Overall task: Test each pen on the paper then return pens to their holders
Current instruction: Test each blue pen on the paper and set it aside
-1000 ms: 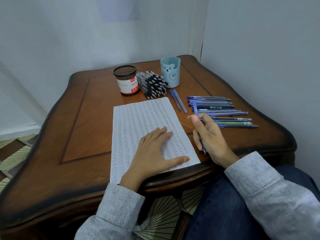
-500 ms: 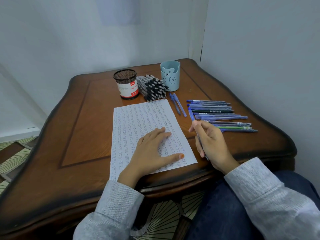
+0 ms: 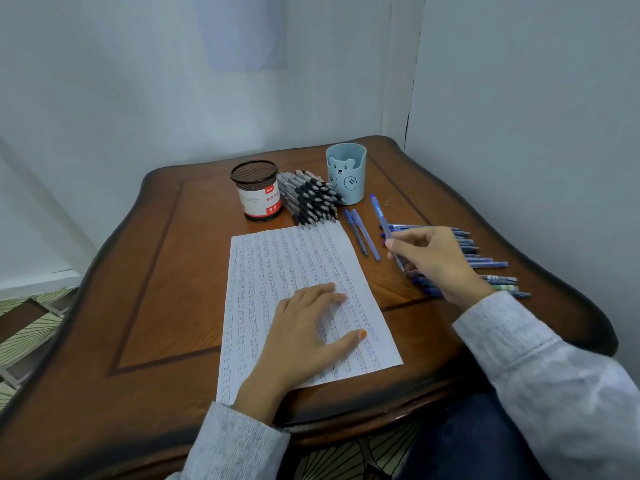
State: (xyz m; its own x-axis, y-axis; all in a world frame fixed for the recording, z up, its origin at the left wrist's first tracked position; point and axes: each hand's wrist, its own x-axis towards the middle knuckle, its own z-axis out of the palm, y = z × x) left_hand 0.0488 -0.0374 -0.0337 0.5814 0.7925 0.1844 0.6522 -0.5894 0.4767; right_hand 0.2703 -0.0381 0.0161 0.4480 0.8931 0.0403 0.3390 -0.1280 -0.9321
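Left hand point(image 3: 308, 327) lies flat on the paper point(image 3: 277, 258), fingers spread, probably pinning the sheet for writing. Right hand point(image 3: 436, 261) pinches a blue pen point(image 3: 379, 214) in its fingertips, far end aimed toward the bear cup point(image 3: 346, 174). The untidy pen row point(image 3: 491, 268) sits under its palm. Two blue pens point(image 3: 362, 233) lie between the hands, likely a tested pile. The black pens point(image 3: 311, 199) are ahead of the left hand, beside the mesh holder point(image 3: 256, 190). No pens stick out of either holder.

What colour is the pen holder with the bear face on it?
Pale blue; the bear holder shows best in the head view.
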